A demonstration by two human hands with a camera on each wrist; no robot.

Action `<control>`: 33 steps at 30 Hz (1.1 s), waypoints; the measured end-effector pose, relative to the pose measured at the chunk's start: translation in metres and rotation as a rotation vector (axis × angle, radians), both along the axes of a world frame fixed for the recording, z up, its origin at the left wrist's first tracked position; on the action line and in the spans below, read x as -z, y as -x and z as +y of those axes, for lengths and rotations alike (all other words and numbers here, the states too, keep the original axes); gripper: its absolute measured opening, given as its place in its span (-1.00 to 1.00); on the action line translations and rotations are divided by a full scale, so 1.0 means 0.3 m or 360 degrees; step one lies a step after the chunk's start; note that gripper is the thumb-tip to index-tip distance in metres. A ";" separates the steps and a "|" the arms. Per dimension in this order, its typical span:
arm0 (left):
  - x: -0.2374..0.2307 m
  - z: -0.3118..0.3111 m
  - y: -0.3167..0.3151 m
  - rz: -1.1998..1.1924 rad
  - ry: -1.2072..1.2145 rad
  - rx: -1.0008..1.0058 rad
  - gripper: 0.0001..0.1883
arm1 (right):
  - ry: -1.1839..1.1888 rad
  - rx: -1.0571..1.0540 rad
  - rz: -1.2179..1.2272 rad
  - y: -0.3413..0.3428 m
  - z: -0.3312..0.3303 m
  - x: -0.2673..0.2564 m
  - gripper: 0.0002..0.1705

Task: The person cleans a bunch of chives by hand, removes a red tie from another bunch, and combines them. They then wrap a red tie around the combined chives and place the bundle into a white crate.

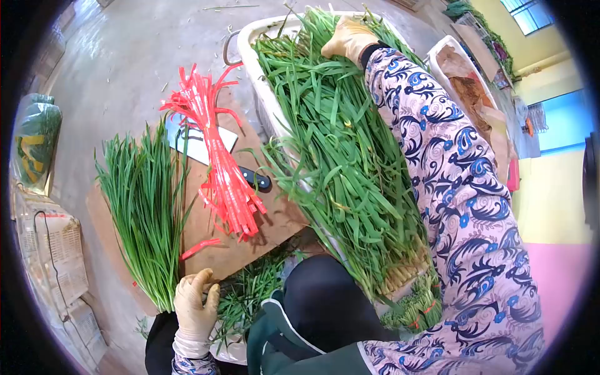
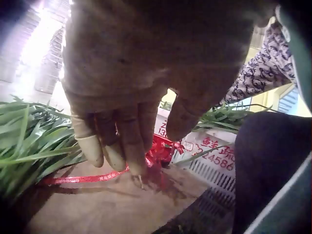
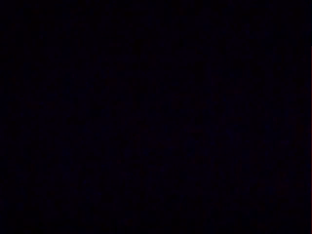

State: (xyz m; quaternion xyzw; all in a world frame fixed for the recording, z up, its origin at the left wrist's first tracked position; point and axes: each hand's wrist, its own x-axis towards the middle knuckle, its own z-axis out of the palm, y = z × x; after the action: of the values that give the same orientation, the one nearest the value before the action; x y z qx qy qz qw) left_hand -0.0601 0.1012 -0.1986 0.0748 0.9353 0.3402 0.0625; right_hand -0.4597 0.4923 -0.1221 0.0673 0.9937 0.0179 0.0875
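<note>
At the far end of a white crate (image 1: pixel 253 37) full of long green leafy stalks (image 1: pixel 350 162), the gloved right hand (image 1: pixel 351 41) lies on the leaves; its fingertips are partly hidden, so a grip cannot be made out. The right wrist view is black. Near the board's front edge, the gloved left hand (image 1: pixel 197 306) hangs with loosely bent fingers and nothing in them, also seen in the left wrist view (image 2: pixel 126 107). Beside it a bunch of green stalks (image 1: pixel 144 212) lies on the brown board (image 1: pixel 250 250). Red printed ties (image 1: pixel 219 156) lie over a knife (image 1: pixel 253 178).
A small tied bundle (image 1: pixel 415 307) sits at the crate's near end. Loose green trimmings (image 1: pixel 253 287) lie below the board, beside the person's dark knee (image 1: pixel 331 300). Another white container (image 1: pixel 459 69) stands right of the crate, and wrapped packages (image 1: pixel 62 250) are at the left.
</note>
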 end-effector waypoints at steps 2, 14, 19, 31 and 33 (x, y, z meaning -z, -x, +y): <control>0.000 -0.003 -0.009 0.0000 -0.0001 -0.0009 -0.61 | 0.0059 0.0029 0.0085 -0.019 0.005 -0.013 -0.06; 0.008 -0.001 0.013 0.0003 -0.0304 -0.0130 -0.62 | 0.0859 -0.0218 0.0938 -0.253 0.076 -0.159 -0.04; -0.104 0.119 0.191 0.0233 -0.0678 -0.0296 -0.41 | 0.1146 -0.0532 0.1196 -0.410 0.051 -0.256 -0.04; -0.173 0.516 0.532 0.0040 -0.2679 -0.0202 -0.27 | 0.0543 -0.1352 0.1092 -0.682 -0.251 -0.123 0.05; -0.127 0.474 0.493 0.0026 -0.2686 -0.0172 -0.26 | 0.0161 -0.1366 0.1053 -0.732 -0.258 -0.094 -0.11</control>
State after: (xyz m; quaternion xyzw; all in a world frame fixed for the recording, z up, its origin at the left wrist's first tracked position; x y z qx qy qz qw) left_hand -0.2079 0.2433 -0.1605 0.0540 0.3702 0.9266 -0.0374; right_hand -0.2400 0.4149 -0.0939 -0.3466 0.9061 -0.0180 -0.2420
